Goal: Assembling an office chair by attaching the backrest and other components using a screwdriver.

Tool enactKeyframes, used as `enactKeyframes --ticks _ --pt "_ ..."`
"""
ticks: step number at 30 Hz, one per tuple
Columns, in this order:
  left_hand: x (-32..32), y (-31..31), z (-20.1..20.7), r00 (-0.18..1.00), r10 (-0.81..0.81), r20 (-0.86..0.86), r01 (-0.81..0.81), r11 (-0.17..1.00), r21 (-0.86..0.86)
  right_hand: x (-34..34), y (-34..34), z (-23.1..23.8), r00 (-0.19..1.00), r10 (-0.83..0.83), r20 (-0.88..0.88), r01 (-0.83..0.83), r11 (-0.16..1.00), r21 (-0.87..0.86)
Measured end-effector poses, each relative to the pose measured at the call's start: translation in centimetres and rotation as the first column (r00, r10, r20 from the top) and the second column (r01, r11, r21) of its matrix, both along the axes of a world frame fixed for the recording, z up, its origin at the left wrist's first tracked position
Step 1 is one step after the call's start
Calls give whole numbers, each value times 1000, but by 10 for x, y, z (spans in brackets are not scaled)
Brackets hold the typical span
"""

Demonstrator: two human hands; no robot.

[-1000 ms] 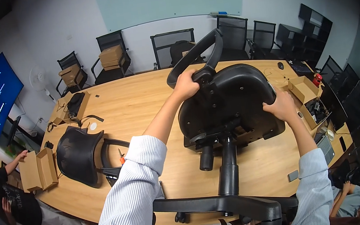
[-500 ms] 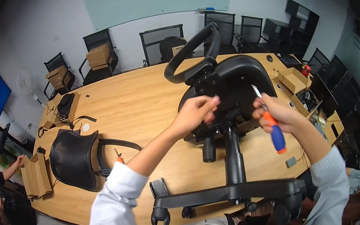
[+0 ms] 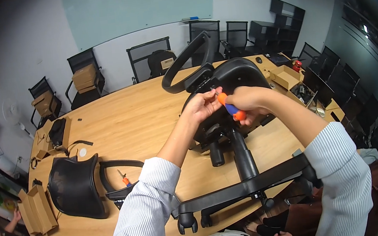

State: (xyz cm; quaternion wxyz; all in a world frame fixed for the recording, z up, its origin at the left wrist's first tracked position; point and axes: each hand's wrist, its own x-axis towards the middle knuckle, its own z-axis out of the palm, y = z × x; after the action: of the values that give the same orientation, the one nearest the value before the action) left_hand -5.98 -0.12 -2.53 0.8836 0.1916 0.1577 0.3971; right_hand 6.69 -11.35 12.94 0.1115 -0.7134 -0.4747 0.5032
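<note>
An office chair lies tipped over on the table, its black seat (image 3: 239, 74) showing its underside and its wheeled base (image 3: 246, 188) toward me. A loop-shaped armrest (image 3: 180, 88) rises from the seat's left side. My right hand (image 3: 254, 99) grips a screwdriver (image 3: 231, 108) with an orange and blue handle, angled up and left toward the armrest's mount. Close to the screwdriver's tip, my left hand (image 3: 201, 107) has its thumb and fingers pinched together. What sits between them is too small to make out.
A mesh chair back (image 3: 75, 188) lies at left, beside a second armrest (image 3: 121, 163) and another screwdriver (image 3: 124, 179). Open cardboard boxes (image 3: 36, 212) stand at the table's (image 3: 117, 113) left and right ends. People are at both sides; chairs line the far wall.
My right hand has brought the screwdriver left and up to the armrest's mount, beside my left hand. Both hands were apart before. The whole view has shifted and tilted.
</note>
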Motion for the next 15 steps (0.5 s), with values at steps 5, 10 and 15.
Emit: enactKeyframes --ticks 5,10,15 --pt "-6 16 11 976 -180 125 170 982 88 -59 -14 11 620 -129 774 -461 738 492" --pt "-9 6 16 997 -9 -79 12 999 35 -59 -54 -60 878 -345 332 -115 521 846" --pt "18 -11 -3 970 -8 -241 72 964 258 -25 -73 -150 830 -417 -370 529 380 759"
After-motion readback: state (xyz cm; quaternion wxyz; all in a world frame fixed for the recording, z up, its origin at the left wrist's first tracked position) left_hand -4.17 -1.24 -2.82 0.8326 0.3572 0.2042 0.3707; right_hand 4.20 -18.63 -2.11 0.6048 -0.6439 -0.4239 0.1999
